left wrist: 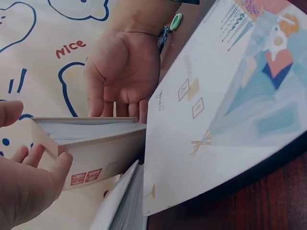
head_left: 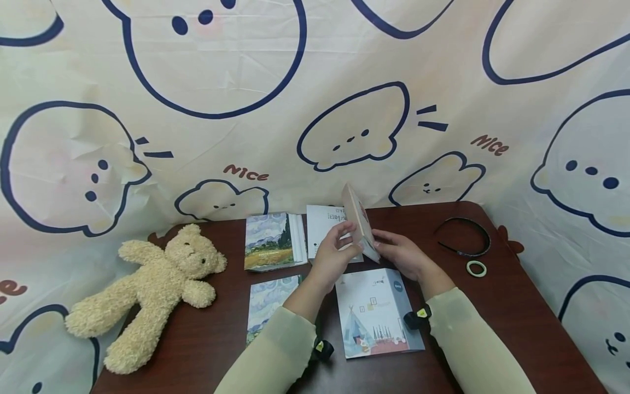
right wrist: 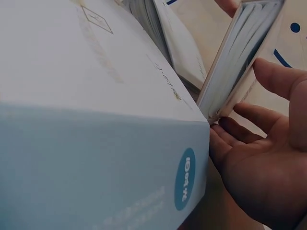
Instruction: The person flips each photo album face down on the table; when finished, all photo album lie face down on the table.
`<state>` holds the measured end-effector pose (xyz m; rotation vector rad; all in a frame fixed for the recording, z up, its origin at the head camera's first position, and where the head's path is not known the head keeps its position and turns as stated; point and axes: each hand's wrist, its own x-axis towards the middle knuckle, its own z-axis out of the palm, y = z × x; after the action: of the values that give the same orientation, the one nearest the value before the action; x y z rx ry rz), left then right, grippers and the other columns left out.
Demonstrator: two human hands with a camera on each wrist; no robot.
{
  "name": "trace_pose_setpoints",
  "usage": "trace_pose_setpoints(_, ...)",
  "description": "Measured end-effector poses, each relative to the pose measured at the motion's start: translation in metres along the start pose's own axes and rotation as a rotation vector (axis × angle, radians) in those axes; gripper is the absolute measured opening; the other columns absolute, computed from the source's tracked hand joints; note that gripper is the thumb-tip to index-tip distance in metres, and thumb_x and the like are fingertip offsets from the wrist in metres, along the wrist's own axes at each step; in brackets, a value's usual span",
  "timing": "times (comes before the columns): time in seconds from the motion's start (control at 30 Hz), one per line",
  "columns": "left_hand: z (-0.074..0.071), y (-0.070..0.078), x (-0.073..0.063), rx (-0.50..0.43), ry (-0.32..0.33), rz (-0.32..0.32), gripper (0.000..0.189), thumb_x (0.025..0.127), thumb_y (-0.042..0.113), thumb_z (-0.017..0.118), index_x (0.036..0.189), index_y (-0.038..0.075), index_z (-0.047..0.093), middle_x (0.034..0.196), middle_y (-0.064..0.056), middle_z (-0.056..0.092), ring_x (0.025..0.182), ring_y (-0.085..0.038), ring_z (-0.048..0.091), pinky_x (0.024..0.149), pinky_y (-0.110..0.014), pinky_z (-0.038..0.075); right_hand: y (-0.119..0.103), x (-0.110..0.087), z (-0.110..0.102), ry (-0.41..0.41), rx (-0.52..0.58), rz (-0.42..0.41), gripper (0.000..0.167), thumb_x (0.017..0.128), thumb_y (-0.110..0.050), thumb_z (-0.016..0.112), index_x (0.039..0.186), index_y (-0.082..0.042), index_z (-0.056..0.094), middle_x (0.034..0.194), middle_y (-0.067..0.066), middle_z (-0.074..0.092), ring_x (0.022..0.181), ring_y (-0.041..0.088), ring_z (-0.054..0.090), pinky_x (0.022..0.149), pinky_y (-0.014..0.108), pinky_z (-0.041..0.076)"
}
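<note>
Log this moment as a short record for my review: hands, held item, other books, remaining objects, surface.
Held item: cream-covered book, on edge, tilted
Left hand: grips the book
Right hand: touches the book's right side
Other books: back-left painted-landscape book; nearer painted-landscape book, partly hidden by the left arm; white book with dark lettering; white-and-blue tent-print book, between the forearms
Remaining objects: beige plush teddy bear, left; thin black headband and pale green ring, right
Surface: dark reddish-brown table
</note>
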<state>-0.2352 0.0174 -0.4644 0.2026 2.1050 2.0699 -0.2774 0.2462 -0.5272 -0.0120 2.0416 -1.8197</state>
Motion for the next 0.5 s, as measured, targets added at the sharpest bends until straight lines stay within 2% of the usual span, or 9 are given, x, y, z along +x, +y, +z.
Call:
trace_pose_setpoints(0.17,-0.0004,0.0024,0.0016,0.037,-0.001,0.006,0.060,0.094,0.023,0.073,0.150,0.025,0.052,0.147,0.011,0.056,0.138,-0.021,0.052,0.106,-0.049,0.051,-0.0012,-0.0017,0.0032,0.000,-0.025,0.010,0.063,0.101,-0.040,0.067,0.158,-0.028,0.044,0.155,0.007,0.051,0.147,0.030,0.043,0.121,0.056,0.030)
trace_pose_setpoints(0.33,0.0001,0.0038,0.0019,0.034,-0.006,0.005,0.060,0.095,0.022,0.073,0.151,0.026,0.051,0.147,0.012,0.056,0.138,-0.021,0.052,0.106,-0.049,0.050,-0.0020,-0.0044,0.0041,0.009,-0.079,-0.002,0.062,0.100,-0.046,0.067,0.157,-0.038,0.045,0.158,0.002,0.048,0.146,0.031,0.043,0.120,0.060,0.029)
trace_pose_setpoints(0.5,0.0019,0.0047,0.0015,0.017,-0.010,-0.002,0.062,0.095,0.022,0.073,0.152,0.025,0.050,0.146,0.012,0.056,0.138,-0.021,0.050,0.107,-0.050,0.049,-0.0039,-0.0074,0.0046,0.025,-0.119,-0.016,0.061,0.099,-0.049,0.066,0.156,-0.038,0.046,0.162,0.002,0.042,0.149,0.033,0.038,0.121,0.064,0.024)
